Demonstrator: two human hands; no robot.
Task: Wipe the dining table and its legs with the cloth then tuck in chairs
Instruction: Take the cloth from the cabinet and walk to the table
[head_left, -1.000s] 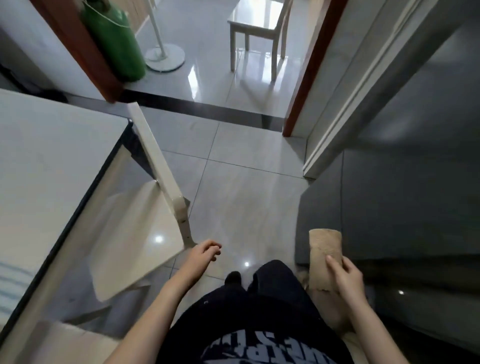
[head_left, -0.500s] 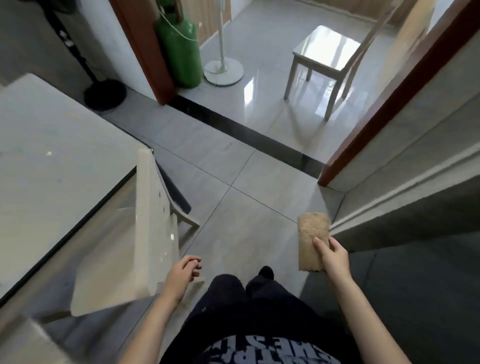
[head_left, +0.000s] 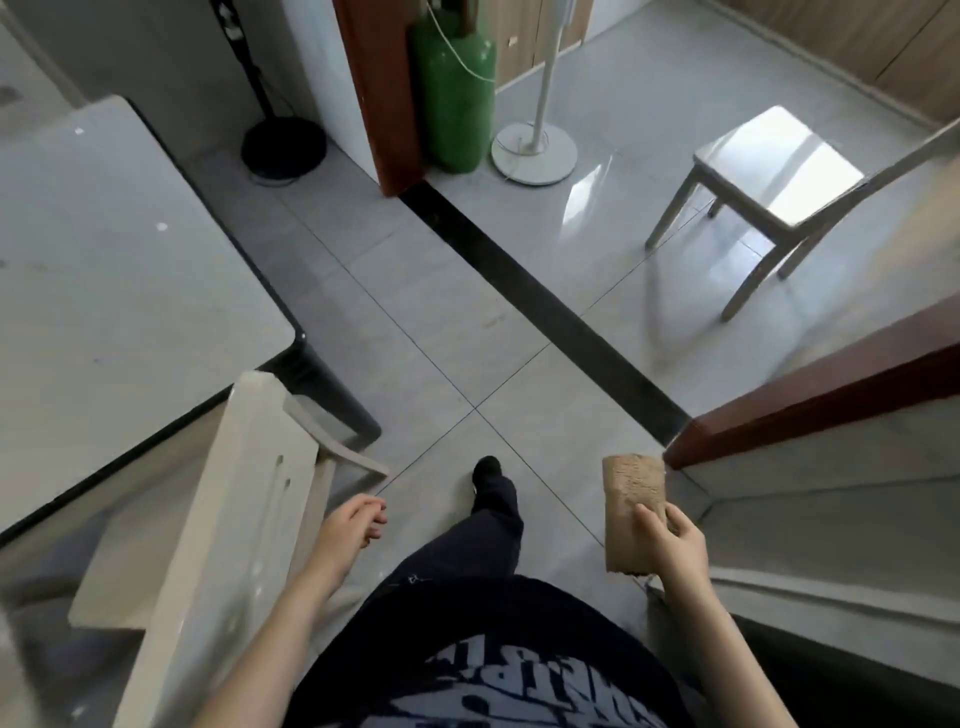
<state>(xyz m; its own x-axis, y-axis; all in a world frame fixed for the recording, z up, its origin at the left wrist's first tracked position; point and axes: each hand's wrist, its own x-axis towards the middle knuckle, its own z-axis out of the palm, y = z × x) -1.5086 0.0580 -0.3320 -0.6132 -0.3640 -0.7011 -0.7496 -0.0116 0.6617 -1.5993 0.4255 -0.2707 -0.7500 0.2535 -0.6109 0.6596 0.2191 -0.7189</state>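
Right hand (head_left: 670, 545) grips the folded tan cloth (head_left: 631, 499); left hand (head_left: 358, 525), fingers loosely curled, holds nothing, just beside the cream chair (head_left: 234, 493) partly under the dining table (head_left: 104, 260).

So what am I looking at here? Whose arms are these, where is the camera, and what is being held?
No machine here: a person wears one wide-angle camera on the head, looking down, so those are their own arms. The right hand holds a folded tan cloth. The left hand is loosely curled and holds nothing, beside a pale chair at the dining table, whose top shows a few small specks. A second chair stands apart, beyond the doorway.
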